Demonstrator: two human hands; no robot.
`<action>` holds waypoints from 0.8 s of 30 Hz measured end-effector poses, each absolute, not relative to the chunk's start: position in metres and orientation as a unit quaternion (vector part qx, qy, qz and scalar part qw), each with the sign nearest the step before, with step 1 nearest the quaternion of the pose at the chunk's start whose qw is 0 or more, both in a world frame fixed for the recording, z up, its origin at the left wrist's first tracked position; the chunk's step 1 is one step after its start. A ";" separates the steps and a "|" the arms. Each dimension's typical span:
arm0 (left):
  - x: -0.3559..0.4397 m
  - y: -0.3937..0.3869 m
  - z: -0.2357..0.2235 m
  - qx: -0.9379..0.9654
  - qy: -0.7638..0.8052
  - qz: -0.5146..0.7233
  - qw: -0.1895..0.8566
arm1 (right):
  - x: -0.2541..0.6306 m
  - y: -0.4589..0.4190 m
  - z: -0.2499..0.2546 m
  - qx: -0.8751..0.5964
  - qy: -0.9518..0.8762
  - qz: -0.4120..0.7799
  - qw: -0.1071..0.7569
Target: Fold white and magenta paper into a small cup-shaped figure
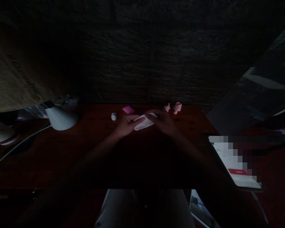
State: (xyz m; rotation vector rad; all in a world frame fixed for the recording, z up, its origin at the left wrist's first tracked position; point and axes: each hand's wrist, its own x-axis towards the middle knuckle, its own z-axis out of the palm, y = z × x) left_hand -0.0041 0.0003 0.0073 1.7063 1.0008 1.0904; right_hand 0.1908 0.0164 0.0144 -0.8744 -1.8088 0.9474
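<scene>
My left hand (129, 124) grips the near left end of a flat, soft-looking white piece (143, 123), its thumb lying on top. On the other end my right hand (163, 122) is closed, with its fingers over the upper edge. The piece slants up to the right between the two hands; I cannot tell whether it is clay or cloth. Left of my left hand sits a small white lump (114, 116). Just behind that hand lies a flat pink piece (128, 109). Beyond my right hand stand two small pale pink shaped pieces, a smaller one (167, 107) and a larger one (177, 107).
The scene is dim. On the wooden table (90, 126), a white cone-shaped object (61, 118) with a cable stands at the left, near a white cup-like object (0, 131). A large cardboard box (14, 79) rises behind them. A lit screen (237, 171) lies right; a dark wall (142, 63) closes the back.
</scene>
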 end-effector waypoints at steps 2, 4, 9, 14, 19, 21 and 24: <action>-0.005 0.001 0.006 0.687 0.393 0.434 0.431 | 0.191 0.016 0.015 -0.353 -0.737 0.372 0.441; -0.005 0.001 0.006 0.684 0.390 0.434 0.437 | 0.191 0.015 0.016 -0.352 -0.737 0.373 0.440; -0.006 0.002 0.005 0.700 0.389 0.415 0.431 | 0.190 0.014 0.015 -0.349 -0.734 0.401 0.422; -0.004 0.001 0.006 0.703 0.396 0.401 0.434 | 0.188 0.013 0.015 -0.364 -0.735 0.382 0.426; 0.000 -0.003 0.010 0.637 0.403 0.390 0.529 | 0.186 0.012 0.016 -0.391 -0.691 0.415 0.443; 0.001 -0.004 0.010 0.618 0.400 0.389 0.554 | 0.186 0.010 0.017 -0.402 -0.678 0.427 0.442; 0.000 -0.004 0.009 0.617 0.397 0.388 0.558 | 0.185 0.008 0.020 -0.397 -0.677 0.440 0.436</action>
